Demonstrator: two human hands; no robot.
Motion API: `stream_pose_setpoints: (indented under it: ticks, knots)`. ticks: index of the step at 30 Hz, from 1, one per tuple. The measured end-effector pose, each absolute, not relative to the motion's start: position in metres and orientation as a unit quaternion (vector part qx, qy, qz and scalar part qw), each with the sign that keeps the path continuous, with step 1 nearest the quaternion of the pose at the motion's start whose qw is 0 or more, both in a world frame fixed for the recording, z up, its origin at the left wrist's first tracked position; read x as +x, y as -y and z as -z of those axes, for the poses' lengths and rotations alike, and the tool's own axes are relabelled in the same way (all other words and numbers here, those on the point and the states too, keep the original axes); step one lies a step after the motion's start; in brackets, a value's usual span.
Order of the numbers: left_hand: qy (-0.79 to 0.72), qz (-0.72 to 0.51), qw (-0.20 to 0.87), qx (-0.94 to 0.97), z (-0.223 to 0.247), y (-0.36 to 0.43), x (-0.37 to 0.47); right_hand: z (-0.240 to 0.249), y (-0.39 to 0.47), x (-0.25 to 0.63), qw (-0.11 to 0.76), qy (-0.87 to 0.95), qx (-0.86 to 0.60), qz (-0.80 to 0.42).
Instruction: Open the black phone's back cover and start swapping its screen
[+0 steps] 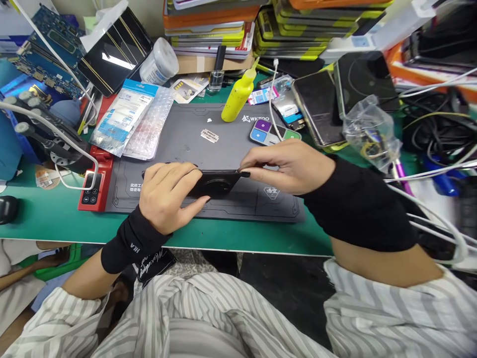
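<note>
A black phone (219, 184) with a round camera bump is held tilted above the grey work mat (171, 144). My left hand (169, 196) wraps over its left end, fingers on top and thumb along the lower side. At the phone's right end, my right hand (288, 166) pinches with thumb and forefinger at the edge; a small dark tip shows there, too small to name. A razor blade (209, 135) lies flat on the mat beyond the phone. The yellow bottle (238, 97) stands tilted at the mat's back edge.
Silver and bubble-wrap packets (124, 117) lie at the mat's left, near a red controller (93, 186) with a white cable. Behind are stacked yellow-black cases (290, 30). Phones (320, 107), a clear bag (372, 134) and tangled cables crowd the right. Another person's arm (33, 266) shows lower left.
</note>
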State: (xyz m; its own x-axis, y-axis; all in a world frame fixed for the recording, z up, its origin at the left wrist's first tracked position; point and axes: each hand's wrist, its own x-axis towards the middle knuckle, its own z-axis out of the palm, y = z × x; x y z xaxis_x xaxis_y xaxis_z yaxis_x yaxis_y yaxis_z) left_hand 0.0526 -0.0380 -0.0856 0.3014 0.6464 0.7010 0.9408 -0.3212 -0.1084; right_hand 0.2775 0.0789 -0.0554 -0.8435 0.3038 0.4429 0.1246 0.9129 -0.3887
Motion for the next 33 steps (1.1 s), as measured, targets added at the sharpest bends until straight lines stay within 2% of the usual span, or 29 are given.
stream_pose_setpoints:
  ticks: [6, 17, 22, 27, 30, 33]
  knots:
    - [0.518, 0.284, 0.256, -0.765, 0.085, 0.038, 0.054, 0.07, -0.07, 0.281, 0.31, 0.917, -0.153, -0.199]
    - [0.514, 0.289, 0.248, -0.768, 0.085, 0.037, 0.055, 0.095, -0.068, 0.28, 0.297, 0.924, -0.12, -0.209]
    - [0.514, 0.284, 0.258, -0.767, 0.084, 0.036, 0.054, 0.094, -0.07, 0.282, 0.268, 0.944, -0.1, -0.164]
    - [0.518, 0.274, 0.267, -0.765, 0.085, 0.04, 0.056, 0.1, -0.065, 0.282, 0.275, 0.948, -0.096, -0.13]
    - [0.519, 0.243, 0.287, -0.768, 0.081, 0.04, 0.056, 0.104, -0.064, 0.282, 0.27, 0.95, -0.092, -0.126]
    - [0.537, 0.16, 0.289, -0.776, 0.072, 0.033, 0.056, 0.099, -0.062, 0.283, 0.272, 0.947, -0.103, -0.14]
